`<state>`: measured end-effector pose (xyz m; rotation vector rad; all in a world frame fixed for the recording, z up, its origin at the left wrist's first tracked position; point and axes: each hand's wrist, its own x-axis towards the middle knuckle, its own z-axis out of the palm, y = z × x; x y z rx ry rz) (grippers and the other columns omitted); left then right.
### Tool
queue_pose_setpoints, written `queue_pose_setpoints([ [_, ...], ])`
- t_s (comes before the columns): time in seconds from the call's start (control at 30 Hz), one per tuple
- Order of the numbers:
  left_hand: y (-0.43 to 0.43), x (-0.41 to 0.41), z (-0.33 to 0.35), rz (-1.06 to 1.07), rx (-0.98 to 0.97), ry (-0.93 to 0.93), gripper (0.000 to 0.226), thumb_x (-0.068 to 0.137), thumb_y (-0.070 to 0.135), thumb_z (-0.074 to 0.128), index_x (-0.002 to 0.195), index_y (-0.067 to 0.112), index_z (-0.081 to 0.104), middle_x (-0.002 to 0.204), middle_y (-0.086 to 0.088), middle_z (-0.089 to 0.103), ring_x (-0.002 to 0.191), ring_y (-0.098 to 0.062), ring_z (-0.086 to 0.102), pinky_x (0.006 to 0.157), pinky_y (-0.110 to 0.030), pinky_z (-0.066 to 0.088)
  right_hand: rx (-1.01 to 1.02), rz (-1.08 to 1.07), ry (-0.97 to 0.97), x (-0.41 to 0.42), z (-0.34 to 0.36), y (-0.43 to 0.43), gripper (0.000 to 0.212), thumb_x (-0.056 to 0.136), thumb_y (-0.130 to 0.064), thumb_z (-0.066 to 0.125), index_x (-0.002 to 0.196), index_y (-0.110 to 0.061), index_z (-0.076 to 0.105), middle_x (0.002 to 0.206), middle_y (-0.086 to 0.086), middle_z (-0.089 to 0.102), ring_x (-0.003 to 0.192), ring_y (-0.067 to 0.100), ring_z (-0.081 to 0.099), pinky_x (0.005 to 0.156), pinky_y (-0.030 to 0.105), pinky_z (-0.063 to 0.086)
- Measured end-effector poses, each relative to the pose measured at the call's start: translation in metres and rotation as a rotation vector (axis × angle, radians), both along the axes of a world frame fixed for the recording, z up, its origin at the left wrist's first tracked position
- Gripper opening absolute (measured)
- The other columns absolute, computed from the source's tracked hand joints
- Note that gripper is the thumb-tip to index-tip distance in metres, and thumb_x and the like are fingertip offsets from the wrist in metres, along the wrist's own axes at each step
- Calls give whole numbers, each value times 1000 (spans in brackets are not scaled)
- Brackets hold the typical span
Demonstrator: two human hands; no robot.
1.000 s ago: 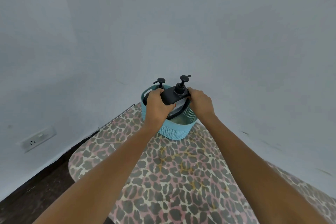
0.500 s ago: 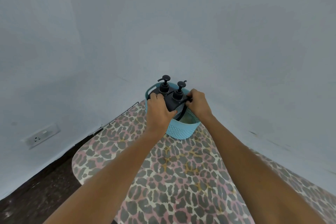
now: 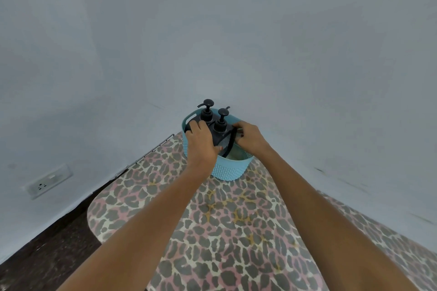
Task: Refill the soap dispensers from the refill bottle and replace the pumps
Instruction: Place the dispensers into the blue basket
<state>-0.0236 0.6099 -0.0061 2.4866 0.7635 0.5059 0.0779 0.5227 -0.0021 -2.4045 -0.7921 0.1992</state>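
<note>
- Soap dispensers (image 3: 218, 129) in black holder (image 3: 231, 142): likely handling rigid, top-heavy, slick.
- Gripping holder ends with left hand (image 3: 201, 142), right hand (image 3: 249, 137), above teal basket (image 3: 231, 170).
- Favouring low hold, avoiding pumps (image 3: 208, 103).

One view, head-worn, wide-angle. Faces forward and down along both forearms toward pale walls (image 3: 260, 42). Patterned board (image 3: 236, 231) close, filling the lower frame. Left hand (image 3: 201, 142), right hand (image 3: 250, 139), soap dispensers (image 3: 218, 126) and basket (image 3: 231, 170) sit centre, at the end of outstretched arms.

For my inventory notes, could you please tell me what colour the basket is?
The basket is light blue, seen best in the head view.
</note>
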Motion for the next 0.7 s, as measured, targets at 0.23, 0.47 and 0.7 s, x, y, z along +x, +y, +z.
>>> queue_pose_setpoints([
  [0.23, -18, -7, 11, -5, 77, -73, 55, 87, 24, 60, 130, 2, 34, 131, -16, 40, 123, -31, 36, 105, -35, 29, 140, -36, -60, -20, 10, -29, 45, 88, 3, 48, 132, 0, 45, 131, 17, 51, 118, 25, 50, 94, 21, 36],
  [0.47, -68, -14, 23, -93, 132, -171, 48, 90, 23, 54, 130, 4, 37, 131, -13, 44, 124, -27, 37, 105, -33, 28, 203, -117, -132, -41, 19, -93, 37, 89, -1, 49, 125, -3, 53, 125, 15, 57, 115, 22, 53, 95, 22, 38],
  [0.7, -148, -22, 34, -272, 20, -238, 45, 91, 22, 53, 130, 8, 37, 132, -9, 44, 124, -24, 37, 101, -31, 32, 248, -242, -204, -69, 32, -177, 32, 91, -4, 49, 122, -5, 56, 121, 10, 60, 110, 18, 55, 90, 17, 38],
])
